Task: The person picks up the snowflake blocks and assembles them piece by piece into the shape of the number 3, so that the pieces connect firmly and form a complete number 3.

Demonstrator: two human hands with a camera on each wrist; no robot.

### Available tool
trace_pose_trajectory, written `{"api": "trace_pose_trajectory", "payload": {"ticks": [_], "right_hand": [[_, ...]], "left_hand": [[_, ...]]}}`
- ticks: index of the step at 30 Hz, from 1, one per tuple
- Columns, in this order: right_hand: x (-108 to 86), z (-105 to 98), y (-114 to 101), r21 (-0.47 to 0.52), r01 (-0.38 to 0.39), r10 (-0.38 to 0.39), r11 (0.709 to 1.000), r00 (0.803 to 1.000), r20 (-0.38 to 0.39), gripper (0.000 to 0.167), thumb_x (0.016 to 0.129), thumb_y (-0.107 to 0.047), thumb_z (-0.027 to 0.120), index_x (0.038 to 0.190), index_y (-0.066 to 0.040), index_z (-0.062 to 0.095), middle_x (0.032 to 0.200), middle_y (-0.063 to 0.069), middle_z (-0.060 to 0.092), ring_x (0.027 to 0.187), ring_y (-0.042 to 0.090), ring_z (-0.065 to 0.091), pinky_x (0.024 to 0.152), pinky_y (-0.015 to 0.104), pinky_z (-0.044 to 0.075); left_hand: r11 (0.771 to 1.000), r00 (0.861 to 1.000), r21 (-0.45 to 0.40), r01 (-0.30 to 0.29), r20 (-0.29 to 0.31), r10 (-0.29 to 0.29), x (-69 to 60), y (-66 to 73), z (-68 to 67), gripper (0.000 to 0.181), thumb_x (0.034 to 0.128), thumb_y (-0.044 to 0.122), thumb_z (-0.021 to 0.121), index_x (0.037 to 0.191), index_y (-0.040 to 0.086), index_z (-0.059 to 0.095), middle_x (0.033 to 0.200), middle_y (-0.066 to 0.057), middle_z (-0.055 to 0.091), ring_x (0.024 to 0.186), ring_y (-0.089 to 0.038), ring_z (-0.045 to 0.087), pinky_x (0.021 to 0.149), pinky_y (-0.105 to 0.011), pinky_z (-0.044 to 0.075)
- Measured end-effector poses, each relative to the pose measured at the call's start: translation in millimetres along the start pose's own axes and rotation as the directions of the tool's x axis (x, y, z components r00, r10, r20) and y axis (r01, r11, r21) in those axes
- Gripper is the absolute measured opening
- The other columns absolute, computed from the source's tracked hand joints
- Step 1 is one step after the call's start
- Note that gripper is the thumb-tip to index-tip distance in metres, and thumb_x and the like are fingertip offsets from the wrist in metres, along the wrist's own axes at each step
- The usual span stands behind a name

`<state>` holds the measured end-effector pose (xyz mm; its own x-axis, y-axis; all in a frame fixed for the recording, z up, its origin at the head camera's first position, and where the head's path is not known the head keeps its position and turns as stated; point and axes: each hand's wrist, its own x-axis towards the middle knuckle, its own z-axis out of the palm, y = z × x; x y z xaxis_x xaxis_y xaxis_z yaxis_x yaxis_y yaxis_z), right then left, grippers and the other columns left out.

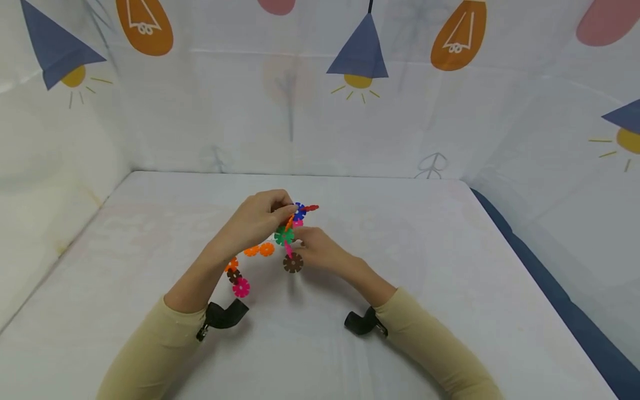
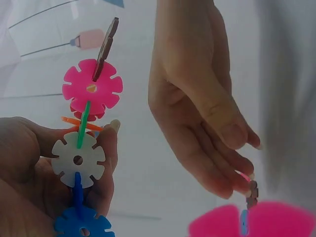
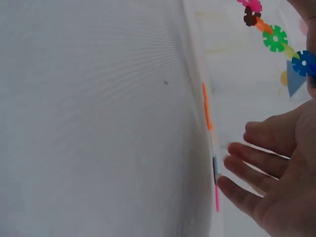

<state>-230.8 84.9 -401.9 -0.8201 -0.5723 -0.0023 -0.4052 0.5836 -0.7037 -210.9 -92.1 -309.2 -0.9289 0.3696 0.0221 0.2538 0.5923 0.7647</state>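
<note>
My left hand (image 1: 257, 216) is raised over the table and pinches a chain of notched plastic discs (image 1: 284, 236) near its upper end. Blue, orange, green, pink and brown discs show in it; a white disc (image 2: 78, 160) appears in the left wrist view. Just right of the chain and lower is my right hand (image 1: 320, 248), fingers pointing toward it. In the right wrist view that hand's fingers (image 3: 259, 160) are spread, with nothing visible between them. Joined orange, brown and pink discs (image 1: 241, 287) lie on the table beside my left forearm.
A white-covered table (image 1: 425, 266) spreads beneath both hands. White cloth walls (image 1: 300, 128) printed with lamps and bulbs enclose the back and sides. Black wrist cameras (image 1: 225, 315) are strapped at both sleeves.
</note>
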Motion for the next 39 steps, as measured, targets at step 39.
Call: {"api": "trace_pose_trajectory", "payload": {"ticks": [39], "right_hand": [[2.8,-7,-17,-0.195,0.234,-0.192,0.953,0.958,0.212,0.009,0.091,-0.012,0.067,0.098,-0.007,0.07,0.1,0.005,0.067,0.105,0.02,0.057,0.096,0.033,0.049]], "left_hand": [[0.999,0.999,-0.048,0.009,0.035,-0.008,6.0,3.9,-6.1,0.022,0.1025,0.033,0.054,0.092,0.015,0.062,0.074,-0.005,0.058,0.073,-0.026,0.06,0.063,-0.033,0.048]]}}
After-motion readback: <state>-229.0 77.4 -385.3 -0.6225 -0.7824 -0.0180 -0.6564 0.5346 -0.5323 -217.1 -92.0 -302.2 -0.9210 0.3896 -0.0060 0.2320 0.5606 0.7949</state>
